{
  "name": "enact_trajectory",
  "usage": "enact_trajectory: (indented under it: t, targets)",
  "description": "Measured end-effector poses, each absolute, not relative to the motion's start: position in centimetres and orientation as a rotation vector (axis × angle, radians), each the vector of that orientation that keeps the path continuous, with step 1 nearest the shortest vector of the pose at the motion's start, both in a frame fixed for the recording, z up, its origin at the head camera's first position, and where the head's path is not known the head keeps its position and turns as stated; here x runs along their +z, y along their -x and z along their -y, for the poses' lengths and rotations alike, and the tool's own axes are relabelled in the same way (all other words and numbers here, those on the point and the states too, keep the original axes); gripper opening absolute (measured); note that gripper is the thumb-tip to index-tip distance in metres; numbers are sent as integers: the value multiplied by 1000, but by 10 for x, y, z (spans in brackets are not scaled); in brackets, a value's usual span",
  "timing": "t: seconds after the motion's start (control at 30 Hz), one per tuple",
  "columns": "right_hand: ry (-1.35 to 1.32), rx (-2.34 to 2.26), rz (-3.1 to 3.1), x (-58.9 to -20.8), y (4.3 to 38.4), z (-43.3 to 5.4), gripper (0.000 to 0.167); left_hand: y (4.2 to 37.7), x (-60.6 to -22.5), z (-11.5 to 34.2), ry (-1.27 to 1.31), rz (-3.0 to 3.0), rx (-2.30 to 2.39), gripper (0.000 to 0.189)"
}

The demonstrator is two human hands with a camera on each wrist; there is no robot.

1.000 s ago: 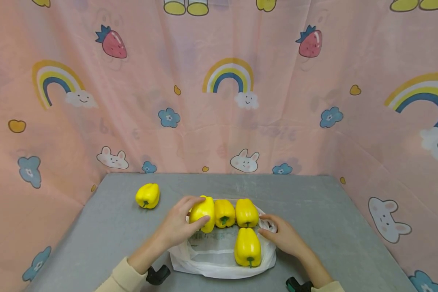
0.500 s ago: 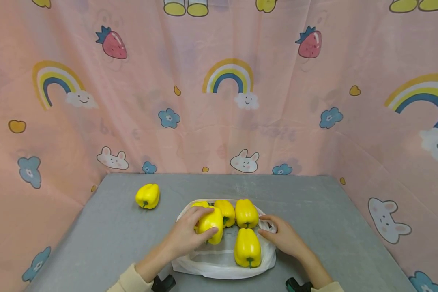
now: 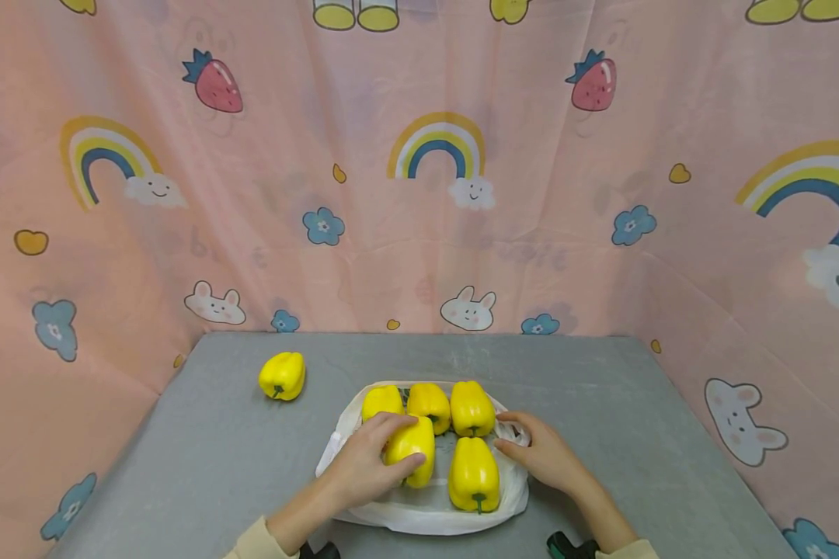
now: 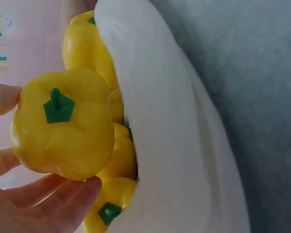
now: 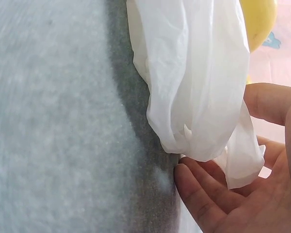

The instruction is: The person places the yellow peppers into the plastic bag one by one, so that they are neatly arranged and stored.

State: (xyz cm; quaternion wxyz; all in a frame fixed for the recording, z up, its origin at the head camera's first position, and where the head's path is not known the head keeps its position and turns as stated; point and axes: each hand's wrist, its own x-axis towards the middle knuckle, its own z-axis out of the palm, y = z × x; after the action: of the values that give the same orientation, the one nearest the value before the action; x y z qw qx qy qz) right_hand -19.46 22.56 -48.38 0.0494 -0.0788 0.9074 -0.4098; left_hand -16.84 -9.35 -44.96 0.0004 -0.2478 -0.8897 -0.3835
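In the head view my left hand (image 3: 363, 467) grips a yellow bell pepper (image 3: 414, 452) from its left side, over the front left of a spread white plastic bag (image 3: 412, 519). The left wrist view shows this pepper's (image 4: 68, 133) green stem facing the camera, thumb and fingers round its sides. My right hand (image 3: 547, 456) holds the bag's right edge; in the right wrist view the white plastic (image 5: 199, 73) runs between thumb and fingers. Inside the bag, several more peppers sit: a back row with one pepper (image 3: 472, 407) at its right, and another pepper (image 3: 474, 475) at front right.
One more yellow pepper (image 3: 283, 376) lies outside the bag, at the back left of the grey table (image 3: 601, 373). A pink printed curtain (image 3: 531, 256) rises behind the table and along its sides. Dark wrist mounts (image 3: 572, 546) show near the bottom edge.
My left hand came away from the back-left pepper's spot and carried the gripped pepper toward me and slightly right, uncovering a pepper behind it. The right hand stayed in place.
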Motion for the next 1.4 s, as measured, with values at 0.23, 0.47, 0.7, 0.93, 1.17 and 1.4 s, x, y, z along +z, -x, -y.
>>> enact_trajectory:
  t: [0.23, 0.47, 0.7, 0.93, 1.17, 1.4]
  targets:
    - [232, -1245, -2764, -484, 194, -226, 53, 165, -461, 89, 783, 2819, -1179, 55]
    - [219, -1240, -2767, -483, 192, -225, 53, 164, -469, 85, 778, 2852, -1190, 57]
    - [211, -1229, -2773, -482, 192, -224, 52, 165, -474, 81, 747, 2897, -1229, 59]
    - [212, -1221, -2770, -485, 194, -224, 54, 165, -474, 77, 686, 2919, -1233, 59]
    - [224, -1240, -2760, -485, 196, -225, 54, 167, -475, 73, 634, 2918, -1249, 60]
    - [223, -1236, -2766, -485, 195, -226, 55, 169, -473, 73, 614, 2968, -1290, 62]
